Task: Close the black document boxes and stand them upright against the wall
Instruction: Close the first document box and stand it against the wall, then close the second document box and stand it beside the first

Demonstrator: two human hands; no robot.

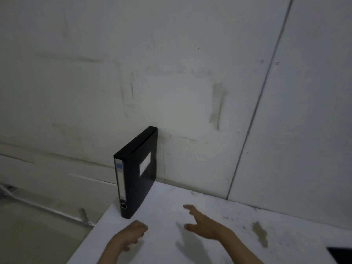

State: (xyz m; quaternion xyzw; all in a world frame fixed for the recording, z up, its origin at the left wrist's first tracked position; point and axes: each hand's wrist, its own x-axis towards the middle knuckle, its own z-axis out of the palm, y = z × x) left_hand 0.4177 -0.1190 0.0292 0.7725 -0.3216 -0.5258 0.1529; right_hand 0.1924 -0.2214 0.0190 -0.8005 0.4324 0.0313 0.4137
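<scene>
One black document box [136, 172] stands closed and upright near the left edge of the white tabletop [190, 235], its far end against the scuffed wall [171, 73] and its labelled spine facing the camera. At the lower right corner of the view a dark edge [341, 254] lies on the tabletop, perhaps a second box, though too little shows to tell. Both hands hover above the tabletop, apart from the box and holding nothing: the left hand [131, 235] has loosely curled fingers, and the right hand [203, 223] is spread wide, thumb and fingers splayed. The box looks like rigid board or plastic with a smooth surface, so it should keep its shape under a squeeze, and it probably weighs little unless packed with paper. Standing on a narrow base, it may tip sideways if nudged. The best hold would likely be across the two broad faces near the top, or by the finger ring low on the spine.
</scene>
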